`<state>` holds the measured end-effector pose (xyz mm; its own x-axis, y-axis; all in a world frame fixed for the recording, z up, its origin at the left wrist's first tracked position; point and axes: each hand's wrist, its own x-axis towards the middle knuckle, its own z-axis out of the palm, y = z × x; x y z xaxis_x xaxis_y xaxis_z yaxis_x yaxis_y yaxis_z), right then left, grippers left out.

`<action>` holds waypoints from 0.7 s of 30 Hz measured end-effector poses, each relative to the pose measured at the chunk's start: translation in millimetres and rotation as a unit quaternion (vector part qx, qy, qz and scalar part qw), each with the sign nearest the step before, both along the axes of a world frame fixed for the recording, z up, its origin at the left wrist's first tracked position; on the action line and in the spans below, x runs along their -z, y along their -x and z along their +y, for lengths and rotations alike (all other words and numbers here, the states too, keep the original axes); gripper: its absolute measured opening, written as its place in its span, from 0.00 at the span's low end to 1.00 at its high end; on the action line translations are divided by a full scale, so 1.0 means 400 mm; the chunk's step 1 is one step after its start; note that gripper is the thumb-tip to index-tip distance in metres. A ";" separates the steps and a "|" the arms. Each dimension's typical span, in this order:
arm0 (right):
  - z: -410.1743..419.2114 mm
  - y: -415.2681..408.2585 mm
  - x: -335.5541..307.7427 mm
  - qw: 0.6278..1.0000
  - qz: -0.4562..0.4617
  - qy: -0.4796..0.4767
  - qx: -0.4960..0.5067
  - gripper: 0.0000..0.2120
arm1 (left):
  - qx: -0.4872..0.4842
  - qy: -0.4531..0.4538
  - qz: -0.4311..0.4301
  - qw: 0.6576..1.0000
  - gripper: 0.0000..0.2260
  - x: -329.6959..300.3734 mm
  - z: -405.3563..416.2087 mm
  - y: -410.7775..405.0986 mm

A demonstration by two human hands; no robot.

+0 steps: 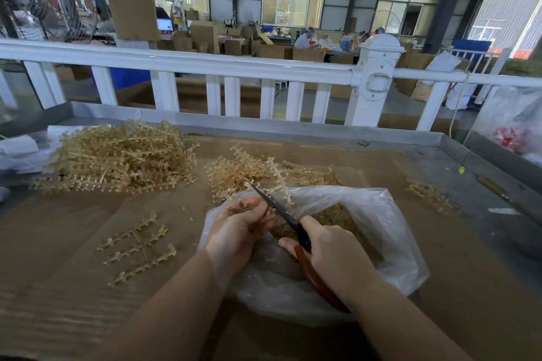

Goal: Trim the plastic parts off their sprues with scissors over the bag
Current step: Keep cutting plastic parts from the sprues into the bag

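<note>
- The big pile of sprues (117,158) lies at the far left of the table (73,228). The sticks are thin and see-through tan. They look very light, and they seem to hook on each other, so a person would best lift one by its middle stick.
- One loose sprue (137,249) lies flat near the left arm. It looks stiff but easy to snap, so a soft pinch on the main stick would be enough.
- The left hand (240,228) has its fingers curled round a sprue piece (234,202) and holds it over the bag. Holding it close to the cut place likely keeps it from bending away.
- A smaller pile (246,170) sits just behind the hands, touching the far edge of the bag.
- The scissors (278,208) point up and to the left. The dark blades look close together beside the left fingers; whether they bite on plastic cannot be told.
- The right hand (328,249) is wrapped round the reddish handles.
- The bag (390,231) is thin, soft and clear. It lies open under both hands, with tiny cut parts (337,214) inside. It looks floppy and slippery.
- A few more sprues (431,196) lie far right.
</note>
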<state>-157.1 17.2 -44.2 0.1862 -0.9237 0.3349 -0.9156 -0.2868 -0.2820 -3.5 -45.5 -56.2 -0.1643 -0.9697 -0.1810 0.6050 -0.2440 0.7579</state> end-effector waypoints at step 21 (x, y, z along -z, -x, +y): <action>-0.004 0.006 0.014 1.000 -0.017 0.019 -0.007 0.14 | 0.056 -0.004 -0.061 0.997 0.08 -0.011 0.006 -0.007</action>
